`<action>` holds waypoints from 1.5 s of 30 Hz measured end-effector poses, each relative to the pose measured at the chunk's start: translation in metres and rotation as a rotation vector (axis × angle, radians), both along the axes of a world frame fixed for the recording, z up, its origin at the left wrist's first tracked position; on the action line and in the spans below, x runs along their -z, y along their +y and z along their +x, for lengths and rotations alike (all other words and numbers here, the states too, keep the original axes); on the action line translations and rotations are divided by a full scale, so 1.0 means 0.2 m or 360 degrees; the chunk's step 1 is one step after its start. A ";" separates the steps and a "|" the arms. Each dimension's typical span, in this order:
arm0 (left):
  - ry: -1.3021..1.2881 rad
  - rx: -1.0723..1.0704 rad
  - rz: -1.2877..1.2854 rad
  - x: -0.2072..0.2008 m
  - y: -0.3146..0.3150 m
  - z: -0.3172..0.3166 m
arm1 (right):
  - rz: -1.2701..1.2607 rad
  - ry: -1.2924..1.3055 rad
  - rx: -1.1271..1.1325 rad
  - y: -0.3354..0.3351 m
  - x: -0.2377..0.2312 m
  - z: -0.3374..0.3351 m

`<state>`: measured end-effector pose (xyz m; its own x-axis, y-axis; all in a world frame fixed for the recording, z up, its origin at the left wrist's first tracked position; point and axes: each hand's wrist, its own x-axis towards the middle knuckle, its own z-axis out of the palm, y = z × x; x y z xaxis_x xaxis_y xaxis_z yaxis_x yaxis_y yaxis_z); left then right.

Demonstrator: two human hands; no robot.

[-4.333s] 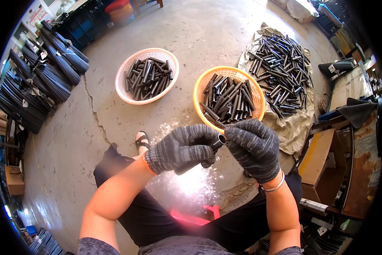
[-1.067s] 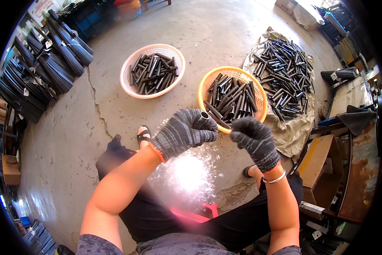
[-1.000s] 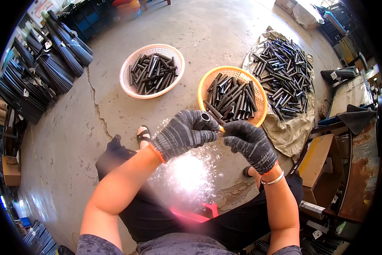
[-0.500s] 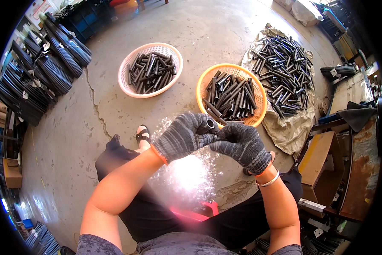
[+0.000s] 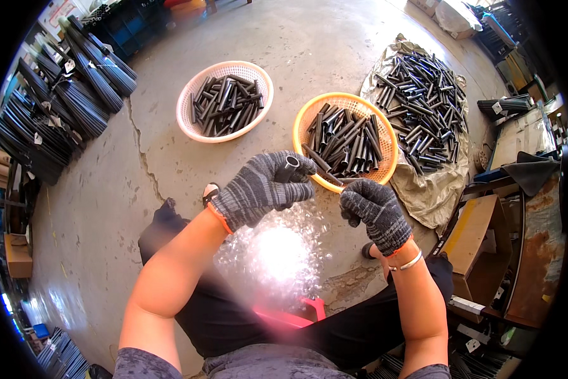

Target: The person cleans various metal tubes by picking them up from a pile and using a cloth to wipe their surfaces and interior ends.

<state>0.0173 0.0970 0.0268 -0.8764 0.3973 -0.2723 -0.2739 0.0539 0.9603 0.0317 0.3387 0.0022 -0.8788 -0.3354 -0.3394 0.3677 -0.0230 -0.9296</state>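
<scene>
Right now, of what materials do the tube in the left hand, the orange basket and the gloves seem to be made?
Tube: probably metal, dark and smooth, with a thin rim at its open end; coating unclear.
Orange basket: most likely plastic, shown by its even colour and regular lattice of holes.
Gloves: apparently knitted yarn, matte mottled grey, with fine knit lines; exact fibre unclear.
</scene>
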 end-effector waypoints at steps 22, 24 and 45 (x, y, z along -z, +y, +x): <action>0.0178 0.0004 -0.0082 0.04 -0.02 -0.01 | 0.0392 0.0305 -0.0550 -0.06 0.24 0.17; 0.0105 -0.0008 -0.0064 0.03 -0.02 -0.01 | 0.0548 0.0068 -0.0553 -0.06 0.20 0.16; 0.0688 0.0482 -0.0472 0.12 0.09 0.02 | -0.0191 -0.0206 -0.0472 -0.05 0.07 0.10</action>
